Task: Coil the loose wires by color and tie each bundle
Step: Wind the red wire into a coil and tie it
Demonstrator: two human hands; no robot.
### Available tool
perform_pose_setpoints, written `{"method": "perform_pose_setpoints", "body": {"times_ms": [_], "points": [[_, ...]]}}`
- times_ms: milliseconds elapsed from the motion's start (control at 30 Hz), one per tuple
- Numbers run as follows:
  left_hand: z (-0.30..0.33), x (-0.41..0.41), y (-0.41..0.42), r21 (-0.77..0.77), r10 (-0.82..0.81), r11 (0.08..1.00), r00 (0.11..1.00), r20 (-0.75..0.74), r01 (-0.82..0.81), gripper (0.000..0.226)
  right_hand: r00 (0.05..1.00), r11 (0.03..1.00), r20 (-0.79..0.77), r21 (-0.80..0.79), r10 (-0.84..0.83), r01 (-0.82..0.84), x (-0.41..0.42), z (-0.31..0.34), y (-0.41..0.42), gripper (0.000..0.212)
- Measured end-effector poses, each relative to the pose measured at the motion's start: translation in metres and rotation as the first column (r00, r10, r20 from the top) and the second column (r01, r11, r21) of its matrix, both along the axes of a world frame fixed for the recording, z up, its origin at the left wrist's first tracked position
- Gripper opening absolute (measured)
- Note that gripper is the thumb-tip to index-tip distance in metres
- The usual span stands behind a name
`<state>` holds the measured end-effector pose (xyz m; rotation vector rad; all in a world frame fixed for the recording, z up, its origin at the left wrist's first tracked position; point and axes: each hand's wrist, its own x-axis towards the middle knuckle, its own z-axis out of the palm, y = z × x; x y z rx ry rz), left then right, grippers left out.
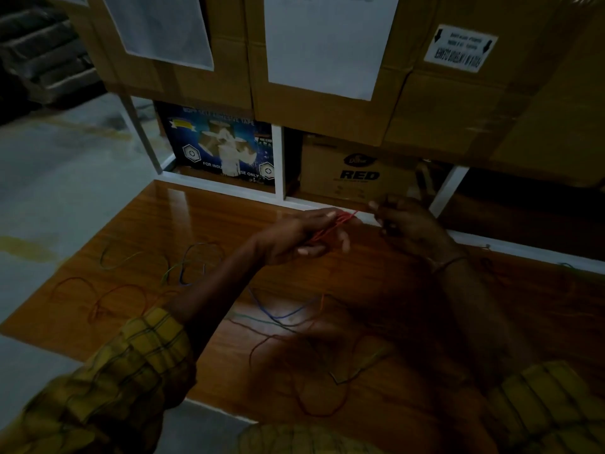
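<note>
- Both hands are up over the far edge of the table (203, 221), close to the white shelf frame (278, 158).
- Left hand (294, 239): fingers loosely spread, with the red wire (330, 226) running across them in several strands, its tip poking out past the fingertips toward the other hand.
- Right hand (406, 221): fingers curled in, tips bunched together just beyond the red wire's end. It's too dark to tell if they pinch anything.
- A small gap shows between the two hands; open tabletop lies left of the left fingers, all the way to the table's left edge.
- Glossy wooden surface, dim room, grey floor (59, 178) off to the left.
- Loose wires nearer the body than the fingers: one blue wire (278, 314), one green wire (262, 321), and a dark loop (314, 398) below them.
- Left of the left fingers: an orange wire (108, 296) in loops, and a blue-green tangle (193, 263). An exact count is hard in this light.
- Beyond the fingers: three cardboard boxes (327, 106) stacked on top, a tape box (222, 142) and one marked RED (360, 175) beneath.
- Two yellow plaid sleeves (131, 365) frame the bottom.
</note>
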<state>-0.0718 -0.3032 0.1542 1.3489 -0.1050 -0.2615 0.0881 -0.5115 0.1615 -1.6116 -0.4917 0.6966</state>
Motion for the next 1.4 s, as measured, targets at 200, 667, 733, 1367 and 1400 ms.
{"method": "perform_pose_setpoints", "body": {"times_ms": [200,667,733,1367,1400], "points": [[0.001,0.004,0.001,-0.368,0.103,0.926,0.994,0.026,-0.086,0.046,0.996,0.998,-0.066,-0.001,-0.064,0.064,-0.02,-0.041,0.017,0.016],[-0.001,0.032,-0.009,-0.454,0.522,0.739,0.849,-0.082,-0.498,0.04,0.892,0.86,-0.225,-0.253,0.392,-0.442,-0.118,-0.052,0.018,0.035],[-0.002,0.03,-0.013,-0.271,0.554,0.792,0.83,-0.057,-0.547,0.035,0.859,0.813,-0.233,-0.283,0.456,-0.509,-0.121,-0.048,0.014,0.028],[-0.005,-0.007,-0.004,0.603,0.269,0.754,0.96,0.076,-0.259,0.042,0.862,0.888,-0.243,0.247,0.444,-0.388,-0.026,0.029,-0.055,0.033],[-0.004,-0.009,-0.006,0.558,0.243,0.796,0.968,0.056,-0.233,0.04,0.899,0.917,-0.207,0.194,0.386,-0.349,-0.018,0.031,-0.049,0.032]]}}
